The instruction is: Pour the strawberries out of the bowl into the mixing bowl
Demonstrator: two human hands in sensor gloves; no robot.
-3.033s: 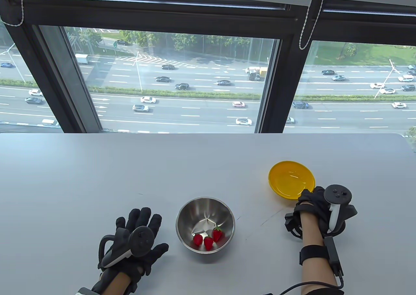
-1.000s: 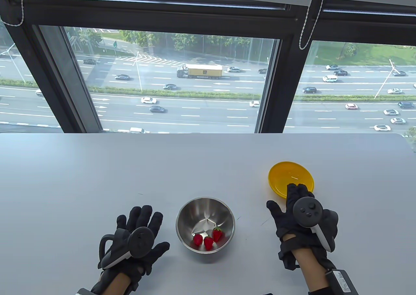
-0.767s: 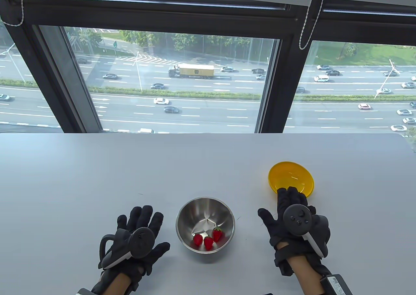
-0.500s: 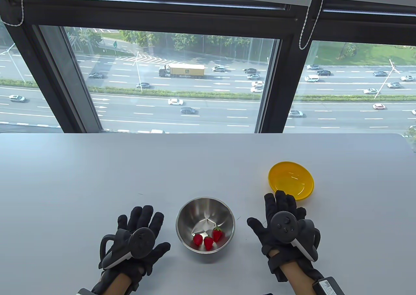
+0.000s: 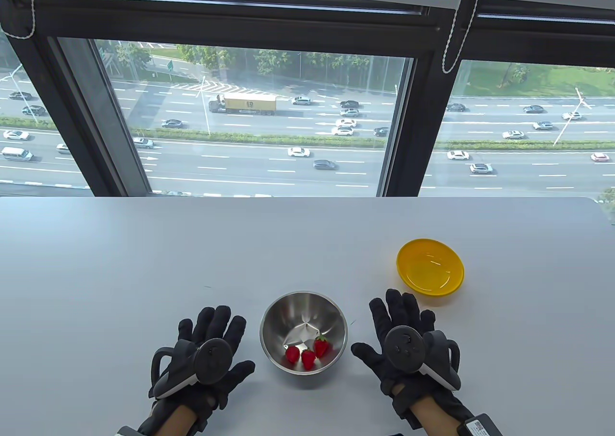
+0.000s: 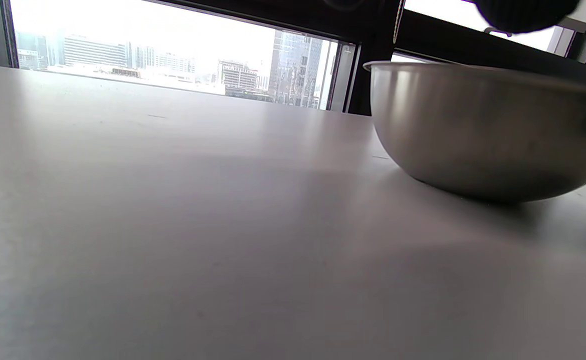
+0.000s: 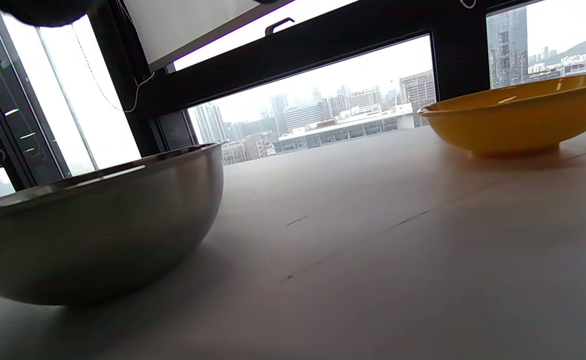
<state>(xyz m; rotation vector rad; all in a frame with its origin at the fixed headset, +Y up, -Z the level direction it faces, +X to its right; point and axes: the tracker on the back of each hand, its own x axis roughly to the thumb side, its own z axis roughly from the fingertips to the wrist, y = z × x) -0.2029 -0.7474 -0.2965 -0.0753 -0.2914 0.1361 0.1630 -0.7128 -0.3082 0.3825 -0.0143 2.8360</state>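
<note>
A steel mixing bowl (image 5: 303,330) stands on the white table near the front, with three red strawberries (image 5: 307,354) inside. A yellow bowl (image 5: 430,266) sits empty to the back right. My left hand (image 5: 211,344) lies flat and open on the table left of the mixing bowl. My right hand (image 5: 399,330) lies flat and open on the table right of it, in front of the yellow bowl and apart from it. The mixing bowl's side shows in the left wrist view (image 6: 488,130) and the right wrist view (image 7: 93,225). The yellow bowl also shows in the right wrist view (image 7: 518,120).
The white table (image 5: 192,253) runs back to a large window with a dark frame (image 5: 408,128). A thin dark line marks the tabletop (image 5: 399,318) between the two bowls.
My right hand let go of the yellow bowl, drew back toward me and to the left, and now lies flat beside the mixing bowl. My left hand shifted slightly right.
</note>
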